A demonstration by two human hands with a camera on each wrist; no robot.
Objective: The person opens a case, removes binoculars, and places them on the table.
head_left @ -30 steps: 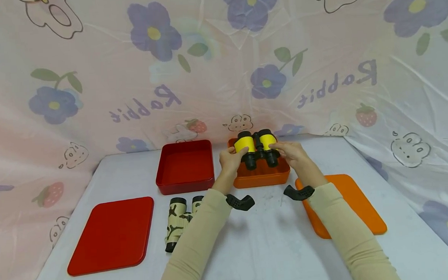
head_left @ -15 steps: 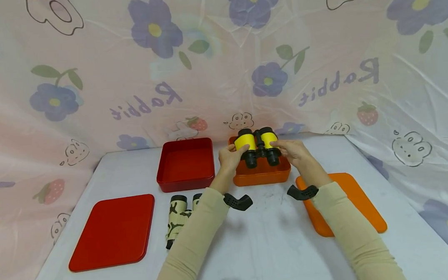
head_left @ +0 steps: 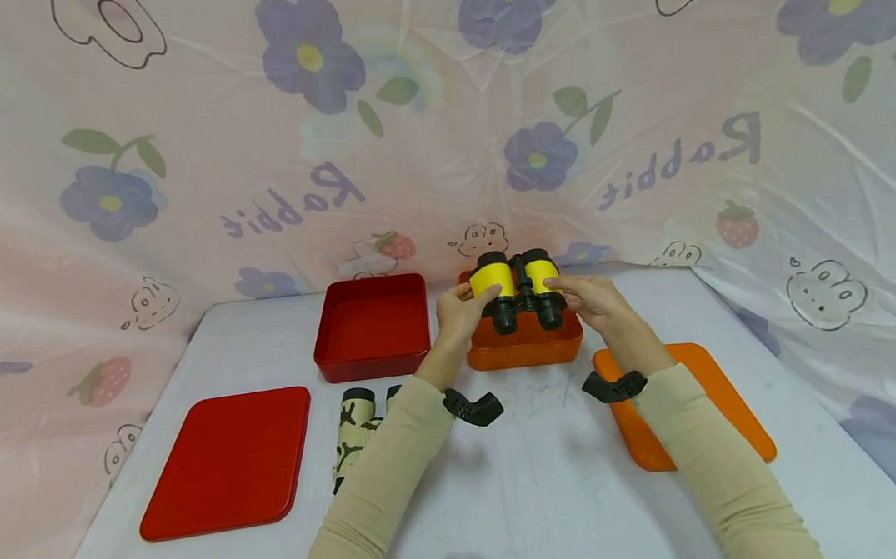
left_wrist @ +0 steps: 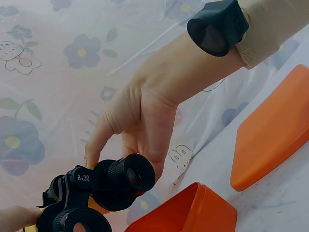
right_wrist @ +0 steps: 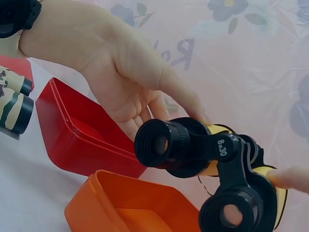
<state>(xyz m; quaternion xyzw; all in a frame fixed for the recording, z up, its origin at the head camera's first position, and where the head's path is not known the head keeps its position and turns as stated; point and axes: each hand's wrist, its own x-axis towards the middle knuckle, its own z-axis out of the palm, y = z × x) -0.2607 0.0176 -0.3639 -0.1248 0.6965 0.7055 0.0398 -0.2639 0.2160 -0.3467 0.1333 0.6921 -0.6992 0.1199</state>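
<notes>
My left hand (head_left: 459, 316) and right hand (head_left: 593, 298) hold a pair of yellow and black binoculars (head_left: 524, 294) between them, one hand at each barrel. Both thumbs lie on the yellow barrels, and the eyepieces point toward me. Behind and beneath the binoculars is an orange box (head_left: 526, 358) without its lid, partly covered by them in the head view. The left wrist view shows the right hand (left_wrist: 145, 111) at the far barrel and the marking 8x30 on the black bridge. From the right wrist, the left hand (right_wrist: 125, 72) grips its barrel above the boxes.
An open red box (head_left: 372, 366) stands left of the orange one. Its red lid (head_left: 227, 464) lies at the front left, the orange lid (head_left: 693, 385) at the right, partly under my right arm. Camouflage binoculars (head_left: 355, 425) lie partly hidden by my left sleeve.
The yellow binoculars have shifted slightly right, still held by both hands over the orange box. My wrists have moved a little apart, and my left sleeve covers more of the camouflage binoculars.
</notes>
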